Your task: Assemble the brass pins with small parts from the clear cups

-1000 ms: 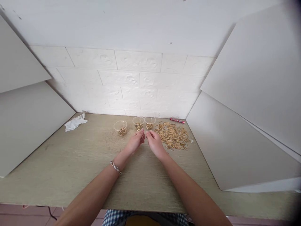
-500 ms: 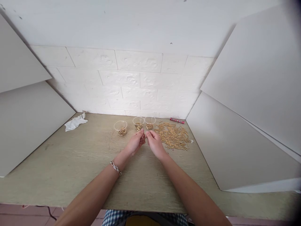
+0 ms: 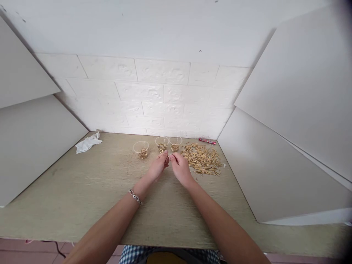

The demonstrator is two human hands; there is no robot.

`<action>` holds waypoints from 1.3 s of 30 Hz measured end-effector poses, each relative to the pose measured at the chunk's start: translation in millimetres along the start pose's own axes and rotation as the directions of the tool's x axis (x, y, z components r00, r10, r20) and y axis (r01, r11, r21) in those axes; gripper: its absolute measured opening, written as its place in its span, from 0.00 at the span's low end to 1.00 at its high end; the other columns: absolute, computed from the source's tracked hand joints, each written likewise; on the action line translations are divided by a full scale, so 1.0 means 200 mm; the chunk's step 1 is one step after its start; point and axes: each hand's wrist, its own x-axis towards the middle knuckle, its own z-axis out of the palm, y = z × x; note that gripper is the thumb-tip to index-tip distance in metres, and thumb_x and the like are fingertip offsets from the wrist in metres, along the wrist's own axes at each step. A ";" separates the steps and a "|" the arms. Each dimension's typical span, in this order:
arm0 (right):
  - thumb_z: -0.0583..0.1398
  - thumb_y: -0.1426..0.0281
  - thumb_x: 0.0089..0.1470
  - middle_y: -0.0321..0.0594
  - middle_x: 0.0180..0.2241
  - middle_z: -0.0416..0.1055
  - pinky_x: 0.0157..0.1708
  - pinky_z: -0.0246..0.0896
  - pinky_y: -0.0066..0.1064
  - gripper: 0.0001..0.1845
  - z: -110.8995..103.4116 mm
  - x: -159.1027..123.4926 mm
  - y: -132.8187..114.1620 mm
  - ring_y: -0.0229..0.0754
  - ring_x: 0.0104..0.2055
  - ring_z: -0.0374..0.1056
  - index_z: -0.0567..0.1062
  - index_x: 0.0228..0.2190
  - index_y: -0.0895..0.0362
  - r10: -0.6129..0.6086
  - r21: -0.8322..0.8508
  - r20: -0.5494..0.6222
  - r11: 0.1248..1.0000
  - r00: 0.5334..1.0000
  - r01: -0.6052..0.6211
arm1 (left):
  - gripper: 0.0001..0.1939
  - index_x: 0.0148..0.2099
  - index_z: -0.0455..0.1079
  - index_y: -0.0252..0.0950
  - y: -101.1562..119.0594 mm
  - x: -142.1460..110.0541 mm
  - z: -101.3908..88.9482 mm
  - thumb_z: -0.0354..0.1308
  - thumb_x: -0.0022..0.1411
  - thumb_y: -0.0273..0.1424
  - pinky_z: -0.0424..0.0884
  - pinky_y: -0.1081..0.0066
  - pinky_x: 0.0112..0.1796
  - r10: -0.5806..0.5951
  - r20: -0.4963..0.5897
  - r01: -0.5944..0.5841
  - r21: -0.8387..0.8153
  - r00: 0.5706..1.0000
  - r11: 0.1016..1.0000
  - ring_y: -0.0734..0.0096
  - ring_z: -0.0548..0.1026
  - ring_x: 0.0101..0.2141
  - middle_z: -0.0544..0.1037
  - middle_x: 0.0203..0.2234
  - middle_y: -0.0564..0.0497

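My left hand [image 3: 158,165] and my right hand [image 3: 180,168] meet over the middle of the table, fingertips almost touching. Both are closed in a pinch on a small gold-coloured metal piece [image 3: 169,157], mostly hidden by the fingers. Just beyond them stand two clear plastic cups, the middle cup [image 3: 162,139] and the right cup [image 3: 175,140], each with small gold-coloured parts inside. Left of these is another clear cup [image 3: 140,143] with similar parts. To the right of my right hand spreads a loose pile of thin gold-coloured metal rods [image 3: 203,159].
A red marker-like stick [image 3: 207,140] lies behind the pile, near the white brick-patterned wall [image 3: 154,91]. A crumpled white tissue [image 3: 88,143] rests at the back left of the wooden table [image 3: 90,190]. White panels [image 3: 275,165] flank both sides.
My hands stay in nearly the same place, with the fingertips shifting slightly around the small piece. My right hand has moved a little to the left. The cups and pile look unchanged.
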 end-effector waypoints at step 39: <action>0.48 0.69 0.53 0.32 0.18 0.54 0.26 0.44 0.28 0.13 -0.04 0.02 -0.02 0.36 0.24 0.52 0.55 0.18 0.55 -0.086 -0.092 0.080 0.991 0.993 0.094 | 0.19 0.17 0.57 0.36 0.08 -0.03 0.01 0.50 0.57 0.39 0.50 0.73 0.23 0.207 -0.076 -0.150 0.457 0.975 0.877 0.75 0.56 0.19 0.58 0.13 0.56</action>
